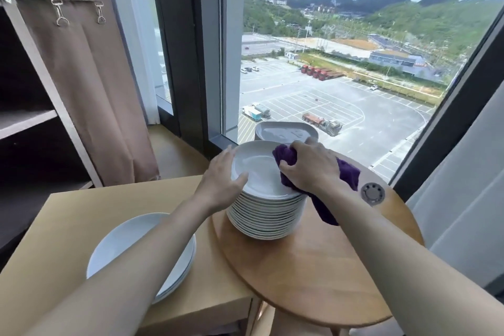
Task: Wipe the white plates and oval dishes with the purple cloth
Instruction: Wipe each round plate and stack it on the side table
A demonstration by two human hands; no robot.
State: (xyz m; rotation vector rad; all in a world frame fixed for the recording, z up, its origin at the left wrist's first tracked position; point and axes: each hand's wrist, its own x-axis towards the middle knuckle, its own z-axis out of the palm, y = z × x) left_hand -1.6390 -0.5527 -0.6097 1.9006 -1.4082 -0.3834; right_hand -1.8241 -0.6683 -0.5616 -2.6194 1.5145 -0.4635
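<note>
A tall stack of white plates [266,215] stands on the round wooden table [327,267]. My left hand [222,173] holds the left rim of the top plate [257,169], thumb on the upper face. My right hand [308,165] grips the bunched purple cloth [346,172] and presses it on the right side of that plate; a tail of cloth hangs down past the stack. Behind the stack lies a white oval dish [283,131], partly hidden. A lower stack of white plates [128,237] sits on the square table under my left forearm.
The square wooden table [68,215] adjoins the round one on the left. A grey round fitting [372,193] is set in the round table's right edge. A big window stands just behind, brown curtain and shelving [81,76] at left, a white curtain [463,199] at right.
</note>
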